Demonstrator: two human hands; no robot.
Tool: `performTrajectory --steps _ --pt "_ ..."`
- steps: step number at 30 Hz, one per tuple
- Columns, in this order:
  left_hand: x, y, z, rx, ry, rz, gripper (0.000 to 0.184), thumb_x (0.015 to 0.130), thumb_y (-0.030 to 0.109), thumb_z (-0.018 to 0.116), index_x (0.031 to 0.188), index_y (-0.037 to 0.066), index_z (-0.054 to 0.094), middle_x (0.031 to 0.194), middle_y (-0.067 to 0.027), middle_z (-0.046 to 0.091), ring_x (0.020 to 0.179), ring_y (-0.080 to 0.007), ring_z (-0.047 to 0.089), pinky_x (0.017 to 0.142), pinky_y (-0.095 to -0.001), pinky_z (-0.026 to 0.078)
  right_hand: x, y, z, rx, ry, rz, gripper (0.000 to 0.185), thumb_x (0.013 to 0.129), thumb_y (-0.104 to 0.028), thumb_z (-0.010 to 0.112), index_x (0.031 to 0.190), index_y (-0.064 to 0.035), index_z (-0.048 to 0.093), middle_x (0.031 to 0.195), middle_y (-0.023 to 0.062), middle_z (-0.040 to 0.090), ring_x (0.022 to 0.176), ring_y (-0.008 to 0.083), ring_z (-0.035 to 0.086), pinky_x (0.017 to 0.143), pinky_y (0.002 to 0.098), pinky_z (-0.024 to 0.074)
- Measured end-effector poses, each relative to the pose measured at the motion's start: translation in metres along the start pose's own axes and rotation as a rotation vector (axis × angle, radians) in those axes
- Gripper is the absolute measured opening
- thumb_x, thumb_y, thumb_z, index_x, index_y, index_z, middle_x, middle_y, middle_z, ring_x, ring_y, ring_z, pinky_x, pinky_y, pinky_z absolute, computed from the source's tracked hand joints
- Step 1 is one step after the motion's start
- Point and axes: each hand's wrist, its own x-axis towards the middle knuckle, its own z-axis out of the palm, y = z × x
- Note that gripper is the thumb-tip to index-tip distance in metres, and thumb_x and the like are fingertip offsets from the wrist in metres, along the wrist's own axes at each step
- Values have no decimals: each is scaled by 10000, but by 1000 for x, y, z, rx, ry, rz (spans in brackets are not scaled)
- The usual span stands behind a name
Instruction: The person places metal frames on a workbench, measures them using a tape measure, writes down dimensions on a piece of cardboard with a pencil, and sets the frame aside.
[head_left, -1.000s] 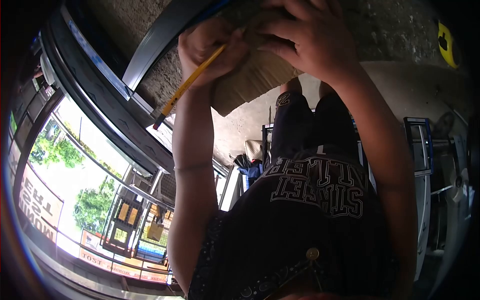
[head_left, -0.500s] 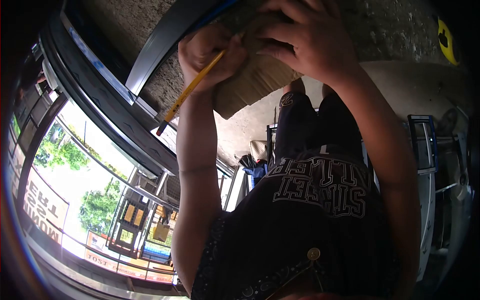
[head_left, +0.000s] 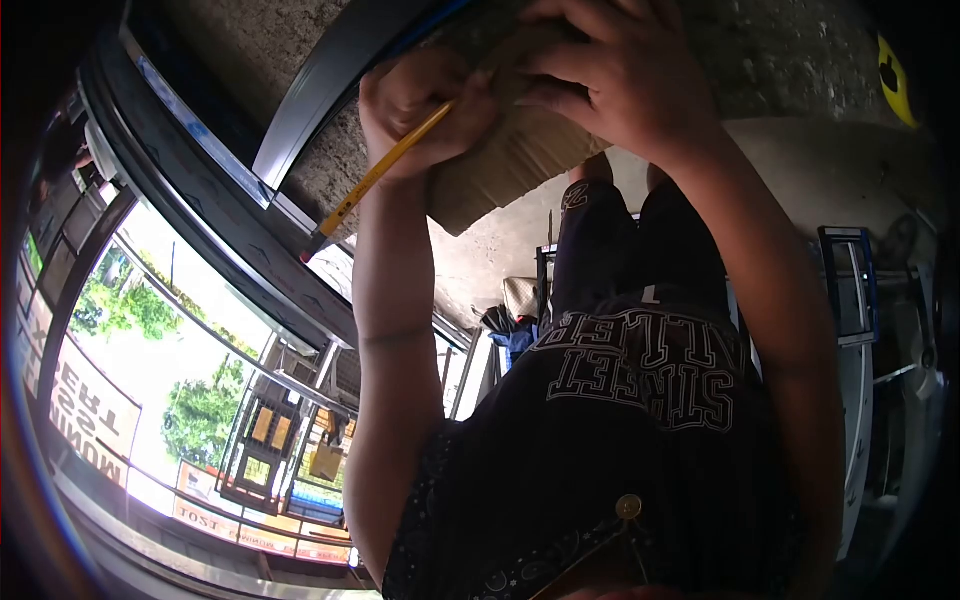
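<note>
In the upper middle of the head view, my left hand (head_left: 425, 115) is closed around a yellow pencil (head_left: 390, 160). The pencil slants down to the left, its dark reddish end past my wrist. Its other end is hidden at my fingers. Beneath both hands lies a piece of brown corrugated cardboard (head_left: 520, 165) with a rough lower edge. My right hand (head_left: 625, 80) reaches in from the right, back upward, with fingers spread and bent over the cardboard. The fingertips are in shadow, so I cannot tell what they touch.
A grey metal profile (head_left: 310, 110) curves beside my left hand. Dark metal framing (head_left: 215, 240) runs along the left. A yellow object (head_left: 895, 82) with a black mark is at upper right. A blue-edged frame (head_left: 848, 285) stands at right, and signs (head_left: 90, 415) show outside.
The pencil's dark end has swung slightly up and to the left. My right hand has barely shifted, and the cardboard stays nearly in place.
</note>
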Motion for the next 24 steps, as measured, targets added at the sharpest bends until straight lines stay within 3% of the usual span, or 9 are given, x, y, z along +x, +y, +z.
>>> performTrajectory --steps 12,15,21,24 --pt "-3 -3 4 -12 38 -42 224 708 20 792 614 60 593 579 -43 576 490 -121 537 466 -257 426 -2 2 7 84 31 35 169 688 -294 795 800 -185 728 1105 -19 603 1143 217 489 995 445 343" --pt "-4 -6 -6 41 -109 60 248 722 -2 800 777 80 572 747 -66 651 616 -124 603 560 -237 479 3 -4 -1 82 3 73 175 676 -285 799 793 -179 723 1095 -19 609 1132 219 499 992 434 350" --pt "-4 -6 -4 77 -87 77 249 731 -1 791 770 90 562 749 -69 652 615 -122 605 555 -237 485 0 2 11 80 124 -14 179 662 -287 801 780 -179 719 1088 -24 611 1117 219 510 982 422 356" --pt "1 2 3 35 24 4 268 694 12 776 576 61 540 552 -46 536 466 -132 510 449 -260 403 4 -6 -2 27 -11 54 181 662 -295 802 777 -181 720 1087 -28 612 1119 214 507 976 423 357"
